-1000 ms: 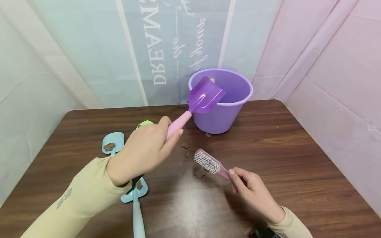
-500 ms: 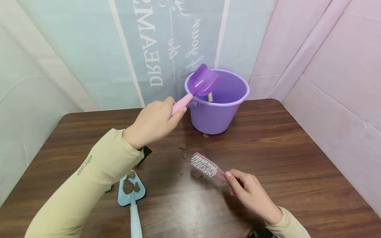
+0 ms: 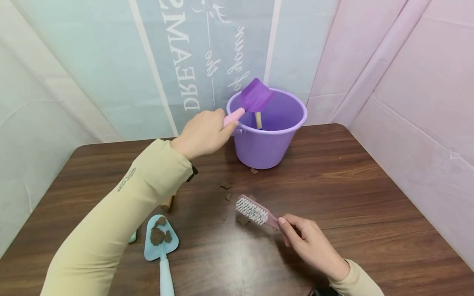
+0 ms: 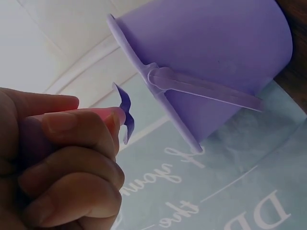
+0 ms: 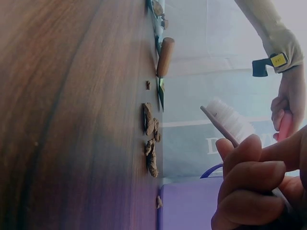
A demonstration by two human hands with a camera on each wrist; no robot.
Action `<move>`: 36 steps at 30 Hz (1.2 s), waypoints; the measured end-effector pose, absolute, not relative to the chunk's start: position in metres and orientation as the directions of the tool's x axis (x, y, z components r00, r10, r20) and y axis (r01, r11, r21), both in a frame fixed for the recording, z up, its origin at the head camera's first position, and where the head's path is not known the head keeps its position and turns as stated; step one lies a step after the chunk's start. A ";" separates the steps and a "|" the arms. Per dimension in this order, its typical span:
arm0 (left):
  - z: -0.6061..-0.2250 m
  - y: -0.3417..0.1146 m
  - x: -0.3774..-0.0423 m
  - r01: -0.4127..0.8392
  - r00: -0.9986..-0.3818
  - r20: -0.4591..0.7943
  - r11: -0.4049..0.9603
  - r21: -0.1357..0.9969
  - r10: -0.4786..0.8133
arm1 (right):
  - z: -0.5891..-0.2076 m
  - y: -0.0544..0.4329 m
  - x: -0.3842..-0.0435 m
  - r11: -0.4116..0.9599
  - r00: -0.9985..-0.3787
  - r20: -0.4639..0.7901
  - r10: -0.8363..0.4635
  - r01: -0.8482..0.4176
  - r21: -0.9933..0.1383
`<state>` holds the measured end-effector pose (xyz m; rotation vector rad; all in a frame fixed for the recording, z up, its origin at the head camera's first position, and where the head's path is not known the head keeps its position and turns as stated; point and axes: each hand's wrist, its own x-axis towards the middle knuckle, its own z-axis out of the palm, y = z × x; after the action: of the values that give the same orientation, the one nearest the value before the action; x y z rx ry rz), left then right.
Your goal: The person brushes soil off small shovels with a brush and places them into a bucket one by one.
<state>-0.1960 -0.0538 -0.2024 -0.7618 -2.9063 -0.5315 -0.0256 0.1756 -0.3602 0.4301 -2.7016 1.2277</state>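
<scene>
My left hand grips the pink handle of a small purple toy shovel. The shovel's blade is over the mouth of a purple bucket and looks bare. In the left wrist view, curled fingers wrap the pink handle, beside the bucket. My right hand pinches the handle of a pink brush, its white bristles facing up above the table. Flat brown pieces lie under and beyond the brush. A pale stick stands inside the bucket; its lower part is hidden.
A light blue shovel bearing brown pieces lies on the wooden table at front left. Near it, a wooden handle is partly covered by the left sleeve. Printed cloth hangs behind the table.
My left hand has moved forward and right, carrying the purple shovel farther over the bucket. This uncovers the blue shovel with brown pieces. The right hand and brush stay nearly still.
</scene>
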 end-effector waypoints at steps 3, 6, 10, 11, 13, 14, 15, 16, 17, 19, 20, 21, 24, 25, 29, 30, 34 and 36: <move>-0.201 -0.050 -0.201 0.484 -0.875 0.166 0.822 0.299 0.455 | -0.360 0.176 -0.025 0.633 -0.955 0.222 -0.198 -0.298 -0.715; -0.199 -0.046 -0.206 0.478 -0.878 0.153 0.826 0.299 0.453 | -0.359 0.177 -0.024 0.633 -0.958 0.202 -0.203 -0.286 -0.719; -0.197 -0.041 -0.210 0.457 -0.888 0.116 0.833 0.310 0.444 | -0.358 0.177 -0.023 0.627 -0.958 0.190 -0.213 -0.283 -0.725; -0.197 -0.040 -0.211 0.453 -0.891 0.109 0.835 0.312 0.442 | -0.358 0.177 -0.023 0.626 -0.958 0.189 -0.216 -0.285 -0.726; -0.196 -0.038 -0.214 0.446 -0.893 0.096 0.839 0.312 0.439 | -0.358 0.177 -0.022 0.622 -0.957 0.190 -0.219 -0.287 -0.728; -0.196 -0.037 -0.215 0.446 -0.893 0.092 0.841 0.308 0.440 | -0.358 0.177 -0.022 0.621 -0.956 0.191 -0.221 -0.289 -0.729; -0.196 -0.035 -0.217 0.446 -0.893 0.090 0.841 0.307 0.440 | -0.358 0.178 -0.022 0.618 -0.956 0.191 -0.222 -0.289 -0.731; -0.196 -0.034 -0.218 0.448 -0.892 0.089 0.841 0.304 0.443 | -0.359 0.178 -0.022 0.616 -0.955 0.193 -0.224 -0.292 -0.732; -0.195 -0.033 -0.220 0.449 -0.892 0.087 0.842 0.301 0.444 | -0.359 0.178 -0.022 0.614 -0.954 0.196 -0.226 -0.295 -0.732; -0.194 -0.031 -0.222 0.447 -0.892 0.077 0.845 0.295 0.445 | -0.359 0.179 -0.022 0.611 -0.953 0.199 -0.228 -0.299 -0.733; -0.193 -0.030 -0.223 0.447 -0.892 0.071 0.845 0.295 0.447 | -0.359 0.179 -0.022 0.611 -0.953 0.199 -0.228 -0.299 -0.733; -0.192 -0.029 -0.224 0.446 -0.892 0.065 0.846 0.293 0.448 | -0.359 0.179 -0.022 0.611 -0.953 0.198 -0.228 -0.299 -0.733; -0.189 -0.027 -0.227 0.441 -0.893 0.040 0.853 0.280 0.449 | -0.359 0.180 -0.022 0.615 -0.956 0.190 -0.224 -0.290 -0.733; -0.188 -0.026 -0.228 0.440 -0.893 0.033 0.855 0.275 0.449 | -0.359 0.180 -0.022 0.618 -0.957 0.188 -0.222 -0.287 -0.732; -0.184 -0.024 -0.232 0.422 -0.899 0.004 0.862 0.279 0.438 | -0.359 0.181 -0.022 0.626 -0.958 0.187 -0.216 -0.283 -0.727; -0.183 -0.024 -0.233 0.421 -0.899 0.001 0.863 0.280 0.439 | -0.359 0.181 -0.022 0.626 -0.958 0.188 -0.216 -0.283 -0.727; -0.180 -0.021 -0.235 0.436 -0.891 0.004 0.854 0.283 0.454 | -0.360 0.182 -0.022 0.622 -0.955 0.199 -0.221 -0.295 -0.726; -0.178 -0.020 -0.235 0.447 -0.886 0.010 0.849 0.280 0.464 | -0.361 0.183 -0.022 0.616 -0.953 0.202 -0.226 -0.301 -0.728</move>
<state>-0.2349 -0.0203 -0.1784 -0.7585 -3.0767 -0.4440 -0.0221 0.1830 -0.3609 0.4481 -2.7420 1.2616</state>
